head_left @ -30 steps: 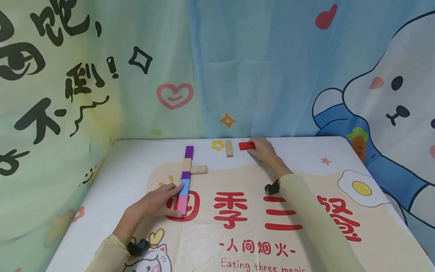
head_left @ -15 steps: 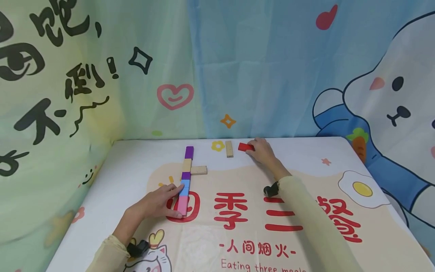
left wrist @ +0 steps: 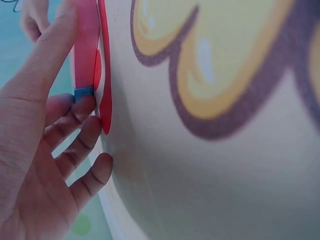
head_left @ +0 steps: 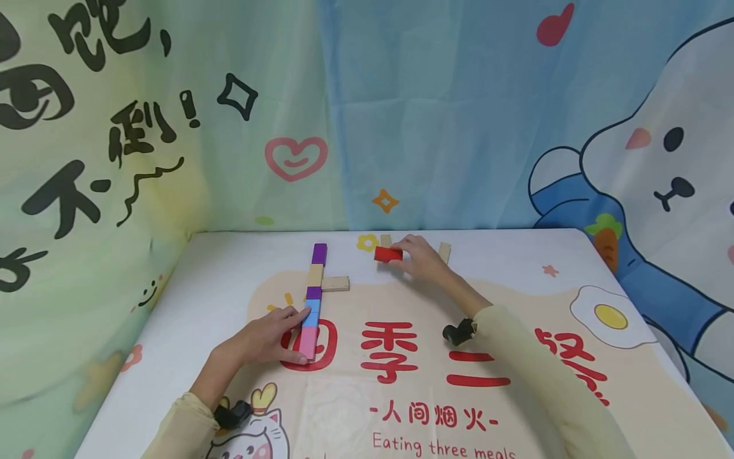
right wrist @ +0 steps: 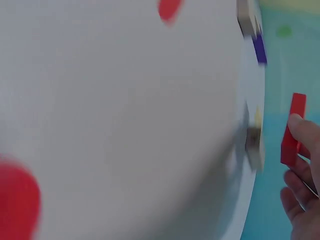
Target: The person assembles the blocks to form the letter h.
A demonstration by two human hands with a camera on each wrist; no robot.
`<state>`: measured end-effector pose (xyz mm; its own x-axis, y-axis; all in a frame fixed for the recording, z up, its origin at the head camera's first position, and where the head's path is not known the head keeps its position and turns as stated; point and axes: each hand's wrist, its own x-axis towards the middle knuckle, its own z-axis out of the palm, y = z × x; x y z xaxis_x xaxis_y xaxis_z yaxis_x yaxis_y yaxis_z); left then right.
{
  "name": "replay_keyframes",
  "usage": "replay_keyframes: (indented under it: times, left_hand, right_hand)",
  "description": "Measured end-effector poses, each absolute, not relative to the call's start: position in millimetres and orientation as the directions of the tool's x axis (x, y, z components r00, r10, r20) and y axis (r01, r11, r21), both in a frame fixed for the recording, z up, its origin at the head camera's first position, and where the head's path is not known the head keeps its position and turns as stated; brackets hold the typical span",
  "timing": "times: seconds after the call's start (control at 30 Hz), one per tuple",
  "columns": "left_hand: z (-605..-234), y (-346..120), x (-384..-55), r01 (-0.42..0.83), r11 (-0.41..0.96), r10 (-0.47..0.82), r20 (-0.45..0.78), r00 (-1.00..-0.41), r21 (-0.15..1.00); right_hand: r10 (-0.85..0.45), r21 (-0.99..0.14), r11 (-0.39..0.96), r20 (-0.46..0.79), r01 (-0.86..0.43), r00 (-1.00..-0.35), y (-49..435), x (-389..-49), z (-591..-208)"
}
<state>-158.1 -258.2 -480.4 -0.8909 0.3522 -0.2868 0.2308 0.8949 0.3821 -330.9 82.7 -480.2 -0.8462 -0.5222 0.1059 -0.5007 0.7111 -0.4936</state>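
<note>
My right hand (head_left: 421, 258) pinches a red block (head_left: 388, 254) between thumb and fingers at the back of the table. In the right wrist view, the thumb lies across one face of the red block (right wrist: 294, 129). Partly behind it stands a plain wooden block (head_left: 386, 240). My left hand (head_left: 266, 338) rests against a row of blocks, its index finger at a blue block (head_left: 311, 307) and its thumb by the near end of a pink block (head_left: 308, 343). Its other fingers are loosely bent, as the left wrist view shows.
Farther along the row come a small purple block (head_left: 313, 292), a wooden block (head_left: 315, 275) and another purple block (head_left: 319, 253). A wooden block (head_left: 336, 284) juts rightward from the row. Another wooden block (head_left: 445, 252) shows past my right hand. A printed curtain (head_left: 436, 127) hangs behind the table.
My right hand has carried the red block leftward, in front of the plain wooden block. A second wooden block behind that hand has come into sight. The left hand stays put.
</note>
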Motion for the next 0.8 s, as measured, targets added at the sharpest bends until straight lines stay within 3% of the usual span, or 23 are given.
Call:
replay_keyframes:
  times: [0.27,0.8]
  left_hand:
    - [-481,-258,-161,0.234,0.894,0.354,-0.281,-0.892,0.381]
    - [-481,-257,-160,0.213,0.900,0.338,-0.298,-0.893,0.381]
  right_hand:
    - [-0.659,-0.403,0.680,0.030,-0.612,-0.752,51,-309,-487]
    - [-0.651,-0.419,0.691,-0.006,-0.589,-0.759,32,-302,-499]
